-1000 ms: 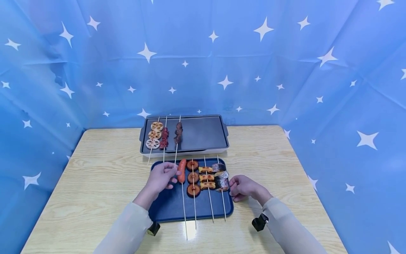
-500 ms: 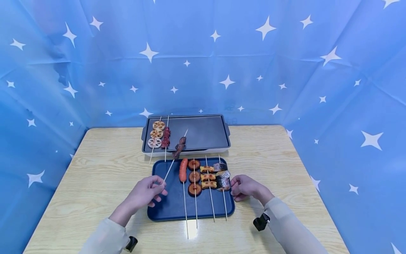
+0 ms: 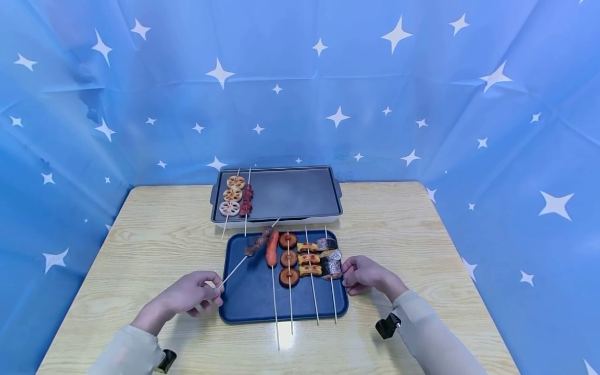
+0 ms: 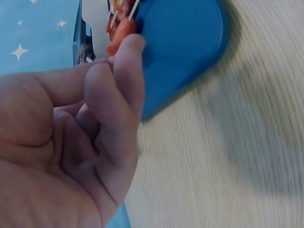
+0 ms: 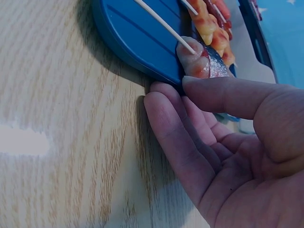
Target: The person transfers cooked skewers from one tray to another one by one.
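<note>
My left hand (image 3: 194,292) pinches the lower end of a meat skewer (image 3: 259,242), left of the blue tray (image 3: 248,307). The dark brown meat chunks slant over the tray's far left part, beside a sausage skewer (image 3: 272,249). In the left wrist view the fingers hide most of the stick. At the tray's right edge my right hand (image 3: 367,275) grips the rim between thumb and fingers, close to a fish skewer (image 5: 194,59). Between sausage and fish lie a mushroom skewer (image 3: 288,259) and a skewer of yellow browned pieces (image 3: 309,259).
Behind the tray stands a dark griddle pan (image 3: 300,192) with a white base. On its left side lie a lotus root skewer (image 3: 232,194) and a red meat skewer (image 3: 246,200). A starry blue curtain (image 3: 300,114) encloses the wooden table (image 3: 389,219).
My left hand has drawn the meat skewer off the griddle pan, toward me and left, until it slants over the tray. The right hand stays at the tray's edge.
</note>
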Available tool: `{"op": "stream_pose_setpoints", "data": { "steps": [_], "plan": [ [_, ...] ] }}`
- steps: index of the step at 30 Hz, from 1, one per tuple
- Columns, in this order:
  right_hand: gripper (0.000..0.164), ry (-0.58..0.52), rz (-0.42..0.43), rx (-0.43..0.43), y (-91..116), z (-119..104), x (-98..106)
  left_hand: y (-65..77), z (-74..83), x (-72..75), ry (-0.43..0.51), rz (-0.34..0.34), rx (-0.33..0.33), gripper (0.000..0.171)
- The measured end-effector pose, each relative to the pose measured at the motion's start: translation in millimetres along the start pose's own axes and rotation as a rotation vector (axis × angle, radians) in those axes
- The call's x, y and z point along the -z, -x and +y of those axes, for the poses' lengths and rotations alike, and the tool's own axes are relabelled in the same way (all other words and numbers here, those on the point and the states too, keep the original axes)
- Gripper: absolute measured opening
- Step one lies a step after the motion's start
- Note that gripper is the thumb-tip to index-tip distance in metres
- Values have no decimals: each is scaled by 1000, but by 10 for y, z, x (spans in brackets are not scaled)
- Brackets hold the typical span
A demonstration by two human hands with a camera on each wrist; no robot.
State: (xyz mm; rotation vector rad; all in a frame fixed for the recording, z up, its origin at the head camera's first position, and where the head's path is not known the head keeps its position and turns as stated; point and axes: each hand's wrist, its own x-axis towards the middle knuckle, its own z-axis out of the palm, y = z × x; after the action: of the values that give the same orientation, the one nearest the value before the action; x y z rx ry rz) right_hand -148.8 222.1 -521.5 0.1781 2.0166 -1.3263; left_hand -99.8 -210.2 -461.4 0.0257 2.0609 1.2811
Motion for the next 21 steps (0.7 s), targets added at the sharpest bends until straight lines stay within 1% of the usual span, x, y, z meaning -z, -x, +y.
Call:
{"op": "stream_pose_setpoints", "data": {
  "steps": [3, 9, 13, 18, 21],
  "plan": [
    [32, 0, -2, 1, 8, -5, 3, 25, -38, 44, -34, -14, 14, 15],
    [31, -6, -10, 6, 7, -5, 10, 83, -109, 91, -20, -64, 40, 11],
    [31, -8, -12, -2, -3, -7, 16, 132, -164, 87, -7, -94, 53, 10],
    [32, -4, -6, -14, -9, -9, 17, 144, -208, 70, 6, -89, 60, 8],
    [32, 0, -7, -18, -9, -10, 13, 132, -219, 45, -7, -78, 60, 8]
  ]
}}
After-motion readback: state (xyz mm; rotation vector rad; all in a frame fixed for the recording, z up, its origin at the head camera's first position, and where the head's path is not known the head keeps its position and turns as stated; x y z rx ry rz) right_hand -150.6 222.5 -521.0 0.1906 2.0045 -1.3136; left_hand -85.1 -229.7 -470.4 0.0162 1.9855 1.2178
